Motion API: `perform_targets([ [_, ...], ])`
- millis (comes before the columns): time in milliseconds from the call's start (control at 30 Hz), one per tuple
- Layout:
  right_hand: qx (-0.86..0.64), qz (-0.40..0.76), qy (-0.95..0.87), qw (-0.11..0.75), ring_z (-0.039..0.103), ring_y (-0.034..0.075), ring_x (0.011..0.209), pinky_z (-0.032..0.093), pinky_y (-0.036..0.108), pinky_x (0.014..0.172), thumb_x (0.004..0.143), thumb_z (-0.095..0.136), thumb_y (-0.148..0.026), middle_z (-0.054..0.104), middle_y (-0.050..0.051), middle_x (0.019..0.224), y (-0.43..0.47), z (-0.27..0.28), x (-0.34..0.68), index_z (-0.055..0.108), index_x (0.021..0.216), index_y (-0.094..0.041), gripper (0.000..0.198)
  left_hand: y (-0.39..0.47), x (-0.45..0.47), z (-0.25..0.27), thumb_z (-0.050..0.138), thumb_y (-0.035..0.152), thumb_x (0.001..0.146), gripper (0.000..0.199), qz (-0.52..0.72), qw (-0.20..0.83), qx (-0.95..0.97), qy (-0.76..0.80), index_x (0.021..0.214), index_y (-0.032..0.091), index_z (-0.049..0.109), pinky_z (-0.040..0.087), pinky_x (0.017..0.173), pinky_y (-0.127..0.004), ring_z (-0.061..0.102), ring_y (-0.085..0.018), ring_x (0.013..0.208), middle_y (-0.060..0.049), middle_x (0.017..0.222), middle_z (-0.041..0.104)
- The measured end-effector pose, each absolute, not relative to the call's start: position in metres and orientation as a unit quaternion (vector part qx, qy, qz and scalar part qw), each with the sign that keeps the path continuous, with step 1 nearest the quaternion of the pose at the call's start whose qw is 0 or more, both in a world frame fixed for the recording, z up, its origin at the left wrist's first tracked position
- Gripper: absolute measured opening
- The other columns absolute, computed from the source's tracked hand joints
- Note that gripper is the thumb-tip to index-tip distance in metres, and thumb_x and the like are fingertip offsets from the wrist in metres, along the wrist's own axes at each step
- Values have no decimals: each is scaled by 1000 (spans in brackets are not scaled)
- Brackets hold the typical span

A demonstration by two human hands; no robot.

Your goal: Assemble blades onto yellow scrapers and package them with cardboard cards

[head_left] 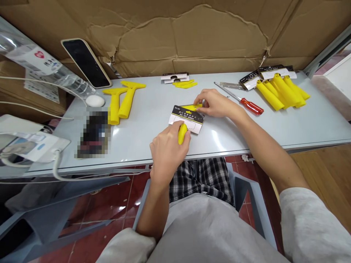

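Observation:
My left hand [170,151] is wrapped round the handle of a yellow scraper [182,134], whose rounded end sticks out between thumb and forefinger. A black and white header card [189,117] sits around the scraper, hiding much of it. At the card's far right corner, my right hand [214,103] pinches the yellow head part with thumb and fingertips. Whether that part is the head itself or a loose strip on it I cannot tell. Beyond the hands lie several thin yellow strips [185,84] beside folded cards [174,77].
Two yellow scrapers [126,100] lie to the left. Rightward are a red-handled screwdriver [251,106], a metal blade strip [231,86] and several carded scrapers [285,93]. A phone [86,64], a water bottle [46,64] and a white power strip [35,144] with cables stand at left.

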State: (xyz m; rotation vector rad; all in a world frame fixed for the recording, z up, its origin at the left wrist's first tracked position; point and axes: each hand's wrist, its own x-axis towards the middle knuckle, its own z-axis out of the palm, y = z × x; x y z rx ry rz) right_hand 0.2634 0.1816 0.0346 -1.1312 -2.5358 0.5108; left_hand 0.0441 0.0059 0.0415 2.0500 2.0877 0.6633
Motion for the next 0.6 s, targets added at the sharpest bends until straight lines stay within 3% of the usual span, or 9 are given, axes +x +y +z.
perform_targets([
  [167, -413, 193, -876, 155, 63, 17, 99, 51, 36, 108, 99, 73, -36, 75, 10, 114, 186, 35, 266, 84, 122, -16, 33, 19, 43, 45, 70, 39, 107, 30, 222, 84, 687, 686, 133, 26, 82, 59, 82, -43, 83, -31, 87, -9, 115, 90],
  [333, -439, 159, -858, 211, 62, 17, 99, 51, 39, 111, 102, 70, -37, 73, 13, 127, 176, 51, 276, 84, 124, -17, 32, 9, 35, 37, 74, 44, 107, 33, 295, 117, 695, 645, 133, 24, 80, 61, 79, -41, 78, -23, 78, -8, 120, 88],
  [433, -434, 162, -848, 259, 61, 15, 95, 51, 35, 103, 105, 68, -41, 73, 11, 125, 147, 61, 277, 84, 122, -17, 33, -8, 25, 22, 74, 37, 107, 29, 367, 99, 735, 561, 131, 21, 79, 64, 87, -41, 79, -24, 94, -10, 124, 84],
  [500, -400, 180, -861, 257, 62, 15, 96, 50, 32, 98, 104, 72, -43, 74, 10, 117, 120, 59, 274, 85, 117, -18, 31, -16, 17, 12, 76, 33, 107, 30, 395, 86, 766, 501, 135, 21, 78, 66, 97, -45, 79, -27, 109, -14, 136, 78],
  [600, -384, 169, -878, 230, 64, 14, 101, 48, 28, 93, 103, 75, -40, 73, 9, 123, 86, 40, 267, 86, 122, -21, 29, -19, 5, 1, 80, 29, 106, 38, 383, 71, 807, 444, 144, 26, 76, 65, 104, -53, 75, -29, 118, -17, 157, 68],
])
